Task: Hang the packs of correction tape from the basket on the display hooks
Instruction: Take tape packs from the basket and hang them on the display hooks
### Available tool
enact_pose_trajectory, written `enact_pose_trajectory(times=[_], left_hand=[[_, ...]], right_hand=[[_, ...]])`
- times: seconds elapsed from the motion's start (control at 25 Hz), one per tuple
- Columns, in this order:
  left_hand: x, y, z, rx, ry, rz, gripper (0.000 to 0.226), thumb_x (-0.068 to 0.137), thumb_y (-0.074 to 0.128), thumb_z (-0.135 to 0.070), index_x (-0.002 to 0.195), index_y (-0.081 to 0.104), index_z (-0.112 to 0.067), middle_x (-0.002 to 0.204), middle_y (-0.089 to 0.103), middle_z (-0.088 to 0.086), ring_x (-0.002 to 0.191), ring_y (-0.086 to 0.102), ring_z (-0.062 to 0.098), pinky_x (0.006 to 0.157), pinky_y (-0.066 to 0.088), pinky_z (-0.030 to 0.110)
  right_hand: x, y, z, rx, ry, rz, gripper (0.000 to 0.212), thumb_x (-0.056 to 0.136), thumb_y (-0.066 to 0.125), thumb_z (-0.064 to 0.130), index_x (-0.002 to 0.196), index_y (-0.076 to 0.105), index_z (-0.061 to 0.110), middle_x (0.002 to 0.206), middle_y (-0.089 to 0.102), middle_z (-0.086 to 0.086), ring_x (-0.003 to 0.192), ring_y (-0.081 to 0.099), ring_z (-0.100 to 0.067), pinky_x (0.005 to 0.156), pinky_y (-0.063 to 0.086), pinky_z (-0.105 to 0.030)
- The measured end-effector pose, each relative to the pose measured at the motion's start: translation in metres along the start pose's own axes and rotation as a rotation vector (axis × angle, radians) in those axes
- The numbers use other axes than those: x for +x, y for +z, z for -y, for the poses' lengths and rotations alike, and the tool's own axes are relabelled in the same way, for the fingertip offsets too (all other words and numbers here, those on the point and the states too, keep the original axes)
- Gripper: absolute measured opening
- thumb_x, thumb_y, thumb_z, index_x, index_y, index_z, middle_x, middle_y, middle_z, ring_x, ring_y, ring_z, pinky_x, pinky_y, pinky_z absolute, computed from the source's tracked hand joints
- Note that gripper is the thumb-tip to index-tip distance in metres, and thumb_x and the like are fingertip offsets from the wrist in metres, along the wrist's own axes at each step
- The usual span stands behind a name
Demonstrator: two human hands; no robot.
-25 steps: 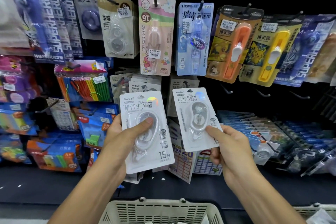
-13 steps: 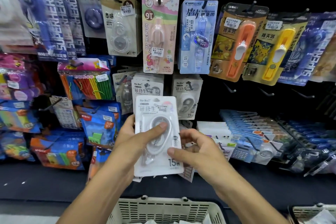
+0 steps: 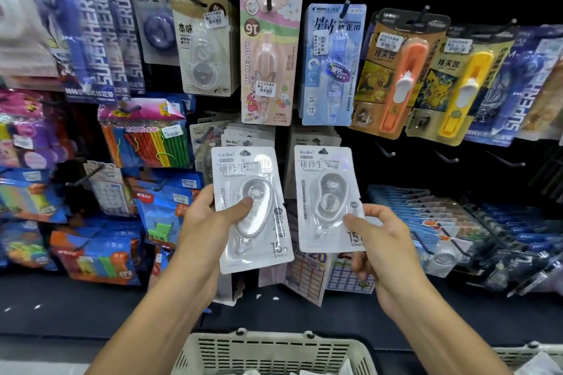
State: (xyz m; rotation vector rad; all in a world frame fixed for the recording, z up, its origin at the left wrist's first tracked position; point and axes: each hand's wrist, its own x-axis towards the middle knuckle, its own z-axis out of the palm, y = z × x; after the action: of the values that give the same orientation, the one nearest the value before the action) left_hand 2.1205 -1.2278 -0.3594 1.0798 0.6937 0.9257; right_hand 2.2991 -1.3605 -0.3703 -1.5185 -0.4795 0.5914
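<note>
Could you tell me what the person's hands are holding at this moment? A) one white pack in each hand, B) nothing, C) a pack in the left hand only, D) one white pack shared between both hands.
A: the left hand grips one white pack and the right hand pinches another pack.

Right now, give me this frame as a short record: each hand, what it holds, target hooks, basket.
left hand: left hand holds left pack, thumb pressed on the blister
right hand: right hand pinches right pack at its lower right corner
pack state: both upright, side by side, in front of the display, not hung
target hooks: same-brand stacks hang just behind and above
basket: basket below, between the forearms
</note>
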Motion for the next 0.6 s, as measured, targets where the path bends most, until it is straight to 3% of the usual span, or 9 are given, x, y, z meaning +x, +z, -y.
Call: enact_pose_trajectory(times=[0.08, 0.16, 0.2, 0.24, 0.32, 0.4, 0.48, 0.6], left_hand=[[-0.001, 0.000, 0.000, 0.003, -0.001, -0.003, 0.031, 0.092, 0.069, -0.007, 0.119, 0.069, -0.024, 0.108, 0.080, 0.001, 0.093, 0.078, 0.025, 0.077, 0.061, 0.043], [-0.001, -0.001, -0.001, -0.002, 0.001, -0.005, 0.031, 0.092, 0.069, -0.007, 0.119, 0.069, -0.024, 0.107, 0.080, 0.000, 0.092, 0.078, 0.023, 0.072, 0.062, 0.040], [-0.001, -0.001, -0.001, -0.002, 0.002, -0.008, 0.031, 0.092, 0.069, -0.007, 0.118, 0.069, -0.024, 0.106, 0.080, 0.000, 0.090, 0.078, 0.022, 0.069, 0.062, 0.039], [-0.001, -0.001, 0.000, 0.003, 0.001, -0.008, 0.031, 0.092, 0.069, -0.007, 0.117, 0.069, -0.024, 0.105, 0.080, -0.001, 0.089, 0.078, 0.022, 0.068, 0.062, 0.038], [-0.002, 0.002, 0.002, 0.025, -0.012, 0.023, 0.030, 0.091, 0.070, -0.007, 0.115, 0.070, -0.024, 0.105, 0.080, 0.001, 0.089, 0.079, 0.023, 0.072, 0.062, 0.040], [-0.005, 0.008, 0.005, 0.060, -0.043, 0.111, 0.028, 0.090, 0.070, -0.008, 0.113, 0.072, -0.024, 0.107, 0.080, 0.004, 0.093, 0.078, 0.026, 0.075, 0.063, 0.043], [-0.007, 0.012, 0.008, 0.129, -0.067, 0.211, 0.024, 0.090, 0.069, -0.014, 0.110, 0.075, -0.026, 0.108, 0.080, 0.002, 0.098, 0.077, 0.025, 0.079, 0.061, 0.040], [-0.004, 0.013, 0.008, 0.314, 0.016, 0.180, 0.024, 0.096, 0.066, -0.017, 0.110, 0.071, -0.035, 0.103, 0.079, -0.010, 0.100, 0.074, 0.013, 0.082, 0.051, 0.029]], right_hand=[[-0.002, 0.001, 0.002, 0.145, 0.033, 0.044, 0.033, 0.093, 0.066, 0.007, 0.123, 0.056, 0.018, 0.086, 0.074, -0.008, 0.049, 0.065, -0.017, 0.040, 0.048, -0.027], [-0.001, 0.000, 0.000, 0.364, 0.101, 0.146, 0.075, 0.088, 0.071, 0.005, 0.147, 0.038, 0.037, 0.135, 0.059, -0.006, 0.094, 0.075, -0.028, 0.074, 0.063, -0.039], [-0.002, -0.002, 0.002, 0.400, 0.112, 0.183, 0.089, 0.084, 0.075, 0.009, 0.152, 0.028, 0.044, 0.149, 0.046, -0.003, 0.112, 0.069, -0.031, 0.091, 0.059, -0.044], [-0.005, -0.001, 0.003, 0.370, 0.104, 0.235, 0.094, 0.079, 0.079, 0.015, 0.153, 0.028, 0.045, 0.154, 0.042, 0.000, 0.119, 0.065, -0.030, 0.099, 0.055, -0.046], [-0.013, 0.006, 0.003, 0.208, 0.085, 0.409, 0.083, 0.074, 0.086, 0.024, 0.144, 0.044, 0.034, 0.138, 0.063, -0.002, 0.107, 0.072, -0.028, 0.090, 0.060, -0.041], [-0.020, 0.017, -0.001, 0.047, 0.040, 0.526, 0.055, 0.082, 0.082, 0.019, 0.130, 0.054, 0.024, 0.104, 0.077, -0.005, 0.079, 0.075, -0.021, 0.066, 0.062, -0.034], [-0.021, 0.024, -0.003, 0.036, 0.018, 0.411, 0.036, 0.090, 0.071, 0.004, 0.120, 0.057, 0.016, 0.084, 0.075, -0.008, 0.060, 0.068, -0.018, 0.046, 0.054, -0.029], [-0.012, 0.015, 0.004, 0.100, -0.101, 0.177, 0.027, 0.096, 0.061, 0.000, 0.114, 0.057, 0.019, 0.082, 0.074, -0.003, 0.060, 0.066, -0.017, 0.040, 0.049, -0.027]])
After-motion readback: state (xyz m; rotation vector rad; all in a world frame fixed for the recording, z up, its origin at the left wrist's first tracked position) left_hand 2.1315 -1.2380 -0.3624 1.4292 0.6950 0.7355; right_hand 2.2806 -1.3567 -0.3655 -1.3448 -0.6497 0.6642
